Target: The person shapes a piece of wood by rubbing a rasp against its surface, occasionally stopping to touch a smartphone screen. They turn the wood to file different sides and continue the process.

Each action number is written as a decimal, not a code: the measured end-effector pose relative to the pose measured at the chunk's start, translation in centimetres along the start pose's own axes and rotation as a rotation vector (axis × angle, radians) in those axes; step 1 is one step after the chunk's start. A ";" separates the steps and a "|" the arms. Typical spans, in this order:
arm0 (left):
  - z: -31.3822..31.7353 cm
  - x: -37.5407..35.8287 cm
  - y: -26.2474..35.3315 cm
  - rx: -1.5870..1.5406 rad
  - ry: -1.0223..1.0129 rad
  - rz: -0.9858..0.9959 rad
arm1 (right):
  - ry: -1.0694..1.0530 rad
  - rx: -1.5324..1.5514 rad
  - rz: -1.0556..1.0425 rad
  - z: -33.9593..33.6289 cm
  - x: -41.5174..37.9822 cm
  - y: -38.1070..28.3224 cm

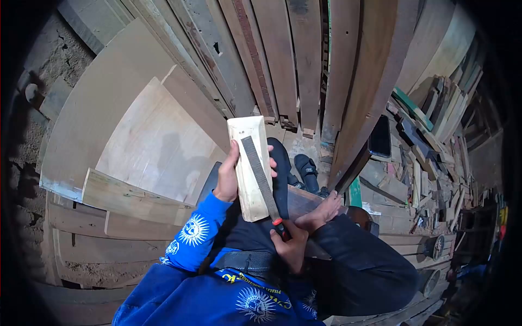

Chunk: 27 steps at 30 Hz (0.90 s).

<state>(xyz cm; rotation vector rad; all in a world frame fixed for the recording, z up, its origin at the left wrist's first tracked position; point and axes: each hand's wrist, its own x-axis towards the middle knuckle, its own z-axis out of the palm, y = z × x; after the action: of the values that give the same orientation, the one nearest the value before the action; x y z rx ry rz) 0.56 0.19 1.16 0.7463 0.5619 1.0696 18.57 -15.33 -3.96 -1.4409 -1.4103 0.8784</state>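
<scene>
A pale, long wooden block with bevelled edges (pixel 246 176) is held over the person's lap, its broad face turned up. The left hand (pixel 227 173) is curled around its middle, thumb along one long edge and fingertips showing at the other, a grip that seems chosen to steady the piece while leaving most of that face uncovered. The right hand (pixel 291 244) is closed around the red and black handle (pixel 280 230) of a flat, dark grey metal rasp (pixel 260 173). The blade lies over the block at a slight slant, running most of its length, probably so that many teeth meet the wood at once; whether it presses hard, I cannot tell.

The person sits with one leg in dark trousers (pixel 361 255) bent outward and a bare foot (pixel 323 212) drawn in, likely bringing the work close to the body. Long brown wooden boards (pixel 272 60) stand side by side ahead, apparently stored on end to save floor. A black strapped sandal (pixel 307 171) rests on the floor beyond the block, perhaps slipped off for easier sitting
</scene>
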 end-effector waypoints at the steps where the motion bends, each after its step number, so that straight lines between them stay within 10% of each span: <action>1: 0.0 0.0 -0.1 0.001 0.000 -0.001 | 0.001 0.001 0.001 0.0 0.0 0.1; 27: -0.3 0.3 0.5 0.033 0.088 0.087 | -0.001 0.015 -0.015 0.0 0.0 0.1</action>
<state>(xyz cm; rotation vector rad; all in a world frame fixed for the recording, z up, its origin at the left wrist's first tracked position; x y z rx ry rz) 0.15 0.68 1.36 0.7608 0.6284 1.1810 18.59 -15.30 -4.04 -1.4165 -1.4110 0.8789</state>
